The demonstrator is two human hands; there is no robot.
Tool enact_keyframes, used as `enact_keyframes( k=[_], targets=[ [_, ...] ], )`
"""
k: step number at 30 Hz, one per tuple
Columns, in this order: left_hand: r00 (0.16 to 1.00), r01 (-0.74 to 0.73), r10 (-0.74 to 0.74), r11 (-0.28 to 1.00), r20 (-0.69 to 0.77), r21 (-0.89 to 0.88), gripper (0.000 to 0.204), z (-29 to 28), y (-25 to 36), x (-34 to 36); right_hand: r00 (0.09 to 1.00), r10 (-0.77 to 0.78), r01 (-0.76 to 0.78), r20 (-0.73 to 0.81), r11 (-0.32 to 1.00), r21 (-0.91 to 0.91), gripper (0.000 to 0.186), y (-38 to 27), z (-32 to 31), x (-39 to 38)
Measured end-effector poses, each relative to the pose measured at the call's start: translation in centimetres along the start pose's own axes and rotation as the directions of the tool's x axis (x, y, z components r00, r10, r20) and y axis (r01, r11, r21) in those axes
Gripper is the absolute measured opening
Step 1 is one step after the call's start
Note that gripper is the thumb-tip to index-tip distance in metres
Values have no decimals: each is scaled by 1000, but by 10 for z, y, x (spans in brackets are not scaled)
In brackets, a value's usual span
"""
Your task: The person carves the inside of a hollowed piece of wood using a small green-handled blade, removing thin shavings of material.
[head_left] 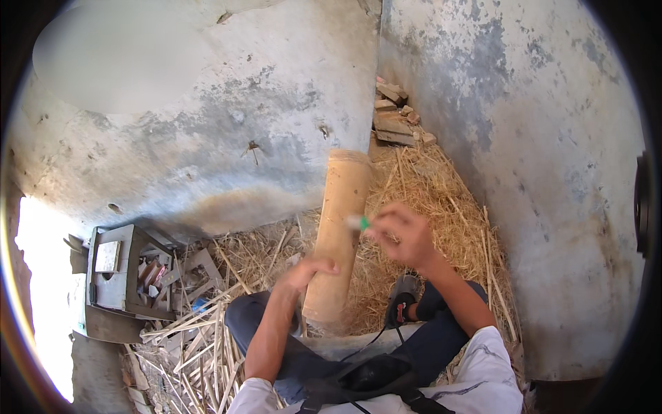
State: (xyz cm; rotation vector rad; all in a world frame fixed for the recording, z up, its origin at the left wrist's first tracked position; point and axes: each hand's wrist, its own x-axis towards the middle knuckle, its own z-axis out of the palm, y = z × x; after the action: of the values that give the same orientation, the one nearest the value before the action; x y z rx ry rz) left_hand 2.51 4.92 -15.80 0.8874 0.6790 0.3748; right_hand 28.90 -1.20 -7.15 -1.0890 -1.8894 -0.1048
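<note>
A long tan cylinder (336,221), which looks like wood or thick bamboo with dark specks, leans lengthwise in front of me between my legs. Around its lower left side my left hand (307,272) is closed, the thumb lying across the surface. My right hand (403,234) pinches a small tool with a green band and pale tip (360,223) over the cylinder's middle. Blur hides the tool's exact kind and whether the tip touches the surface.
Dry straw (434,186) covers the floor to the right. Broken bricks (396,121) lie in the far corner. At left stands an old wooden cabinet (114,276) with clutter inside, beside a heap of thin sticks (207,348). Stained walls (276,103) rise close by.
</note>
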Motion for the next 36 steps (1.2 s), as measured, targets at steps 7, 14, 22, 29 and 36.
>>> enact_keyframes(
  k=[7,14,22,29,36],
  targets=[
    [997,-3,13,990,-74,139,44,21,22,-14,989,146,-148,-29,987,-64,17,28,-4,11],
    [997,-49,63,970,-50,237,61,19,15,-10,986,150,-145,72,987,-65,18,14,6,3],
    [997,-38,56,965,-60,261,71,19,19,-2,975,223,-224,16,971,81,23,14,6,5],
    [997,-56,70,964,-43,261,71,28,25,-4,966,142,-159,215,985,64,28,19,2,-1],
    [992,-63,95,939,-79,339,71,27,24,-6,955,245,-259,167,964,64,24,20,-3,5]
  ],
)
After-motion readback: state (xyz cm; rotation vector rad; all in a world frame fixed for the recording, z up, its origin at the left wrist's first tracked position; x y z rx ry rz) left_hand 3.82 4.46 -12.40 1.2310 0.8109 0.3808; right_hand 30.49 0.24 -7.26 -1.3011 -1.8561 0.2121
